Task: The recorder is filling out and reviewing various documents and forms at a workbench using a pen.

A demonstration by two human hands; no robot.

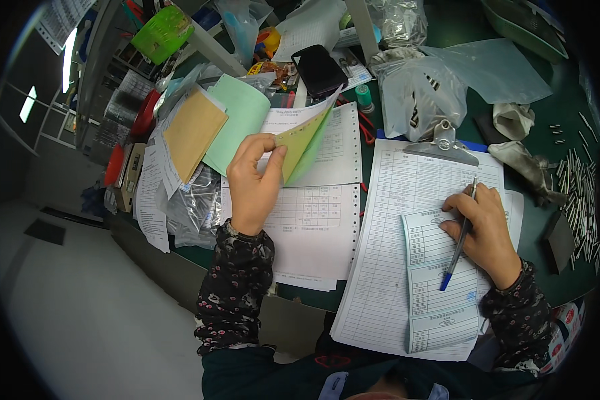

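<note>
My left hand [255, 181] pinches the lifted corner of a yellow carbon sheet [301, 142] in a stack of multi-part forms [317, 220], folding it up with a white sheet above and a green one under it. My right hand [487, 227] holds a blue pen [459, 245] across its fingers, tip pointing down-left, resting on a small printed slip [440, 300]. The slip lies on a large form clipped to a clipboard [441, 148].
A black phone [319, 69], clear plastic bags [420, 93], a grey rag [523, 163] and several thin metal pins [577, 193] crowd the green table [540, 220]. Loose green and tan sheets [210, 123] and clutter lie at the left edge.
</note>
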